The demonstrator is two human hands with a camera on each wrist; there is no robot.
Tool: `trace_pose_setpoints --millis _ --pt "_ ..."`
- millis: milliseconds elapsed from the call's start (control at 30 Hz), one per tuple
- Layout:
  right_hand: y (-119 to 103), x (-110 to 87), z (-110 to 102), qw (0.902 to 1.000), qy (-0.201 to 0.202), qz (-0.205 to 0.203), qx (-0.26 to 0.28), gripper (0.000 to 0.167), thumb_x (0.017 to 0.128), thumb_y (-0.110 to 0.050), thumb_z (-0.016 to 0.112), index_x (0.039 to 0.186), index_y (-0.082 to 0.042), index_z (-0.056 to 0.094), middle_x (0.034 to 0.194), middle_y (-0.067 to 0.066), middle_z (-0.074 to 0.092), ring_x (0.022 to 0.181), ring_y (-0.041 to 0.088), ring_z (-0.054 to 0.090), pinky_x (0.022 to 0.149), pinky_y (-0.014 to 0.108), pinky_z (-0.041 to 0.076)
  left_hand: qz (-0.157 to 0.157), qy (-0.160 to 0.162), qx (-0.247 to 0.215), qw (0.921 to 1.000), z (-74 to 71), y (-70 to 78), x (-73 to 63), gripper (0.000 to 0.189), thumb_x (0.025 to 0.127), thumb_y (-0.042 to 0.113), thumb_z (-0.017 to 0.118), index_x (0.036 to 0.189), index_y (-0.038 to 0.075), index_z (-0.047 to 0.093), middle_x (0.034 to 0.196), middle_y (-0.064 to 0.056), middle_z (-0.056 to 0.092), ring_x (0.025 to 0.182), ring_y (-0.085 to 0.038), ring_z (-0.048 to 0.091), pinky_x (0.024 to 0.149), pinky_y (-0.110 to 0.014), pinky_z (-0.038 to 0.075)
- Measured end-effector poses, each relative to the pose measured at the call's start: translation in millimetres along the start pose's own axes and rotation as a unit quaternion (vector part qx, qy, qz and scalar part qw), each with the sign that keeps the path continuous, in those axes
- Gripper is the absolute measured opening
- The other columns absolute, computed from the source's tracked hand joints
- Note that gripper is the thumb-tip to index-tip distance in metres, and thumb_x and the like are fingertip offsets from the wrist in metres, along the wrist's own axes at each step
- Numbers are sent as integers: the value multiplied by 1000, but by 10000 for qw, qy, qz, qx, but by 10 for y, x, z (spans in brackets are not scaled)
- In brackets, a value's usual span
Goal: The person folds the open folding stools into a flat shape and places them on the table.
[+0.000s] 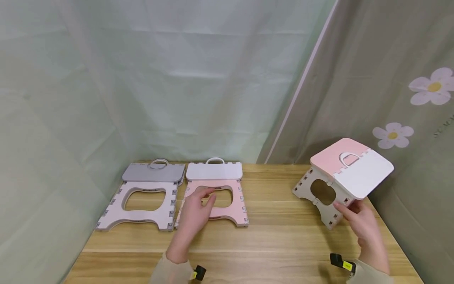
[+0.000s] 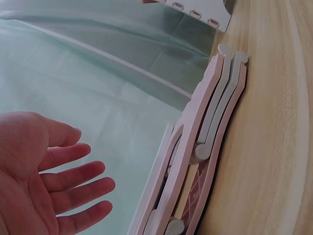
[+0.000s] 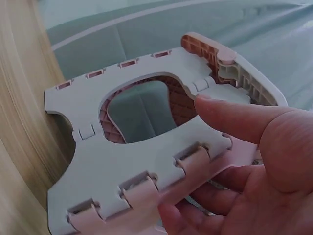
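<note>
At the right of the head view stands an unfolded step stool (image 1: 367, 173) with a pink and white top and a small carry handle. My right hand (image 1: 365, 228) grips its near side; the right wrist view shows the thumb on the white panel (image 3: 146, 161) and fingers bent behind the pink edge. A folded pink stool (image 1: 227, 215) with a white upper strip lies at the middle left. Above it hovers my left hand (image 1: 196, 211), fingers loosely extended; in the left wrist view, the palm holds nothing and stays apart from the folded stool (image 2: 195, 122).
A folded white and grey stool (image 1: 142, 217) lies left of the pink one, close beside it. All rest on a wooden table (image 1: 269, 244). Pale green curtains (image 1: 198, 79) hang behind the table, and a flowered grey-green curtain (image 1: 354, 79) hangs at the right.
</note>
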State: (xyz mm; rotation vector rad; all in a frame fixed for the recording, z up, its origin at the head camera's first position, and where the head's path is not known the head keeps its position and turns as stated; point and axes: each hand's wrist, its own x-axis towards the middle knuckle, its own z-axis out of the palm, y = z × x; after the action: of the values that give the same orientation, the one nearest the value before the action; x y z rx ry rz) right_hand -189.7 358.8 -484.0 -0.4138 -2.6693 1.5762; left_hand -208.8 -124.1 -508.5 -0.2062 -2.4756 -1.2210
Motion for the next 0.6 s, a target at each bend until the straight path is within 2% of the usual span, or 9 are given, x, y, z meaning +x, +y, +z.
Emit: trace_pose_setpoints --millis 167,400,433,600 --pt "-55 -19 64 9994 -310 -133 -79 87 108 -45 64 162 10 24 161 35 37 143 43 42 82 9 42 -125 -163 -3 9998 63 18 -12 25 103 18 73 123 5 78 122 -11 75 112 -34 71 95 -54 57" --pt "-136 -45 203 9983 -314 -422 -247 79 108 -42 64 159 10 33 155 35 45 140 44 47 90 19 46 -121 -223 90 9996 124 31 -29 23 103 19 74 122 8 79 121 -9 77 110 -31 72 92 -53 58" --pt "-149 -49 226 9979 -329 -481 -280 78 109 -42 64 159 9 33 154 35 46 139 44 48 90 21 47 -140 -250 81 9996 130 36 -34 23 103 20 74 122 9 80 121 -9 77 102 -30 73 88 -52 59" --pt "-208 -70 349 9955 -443 -789 -271 71 110 -40 63 156 8 40 150 32 53 137 42 52 88 17 46 -86 -449 181 9988 202 57 -61 25 103 22 73 124 10 79 120 -8 77 102 -28 73 85 -49 59"
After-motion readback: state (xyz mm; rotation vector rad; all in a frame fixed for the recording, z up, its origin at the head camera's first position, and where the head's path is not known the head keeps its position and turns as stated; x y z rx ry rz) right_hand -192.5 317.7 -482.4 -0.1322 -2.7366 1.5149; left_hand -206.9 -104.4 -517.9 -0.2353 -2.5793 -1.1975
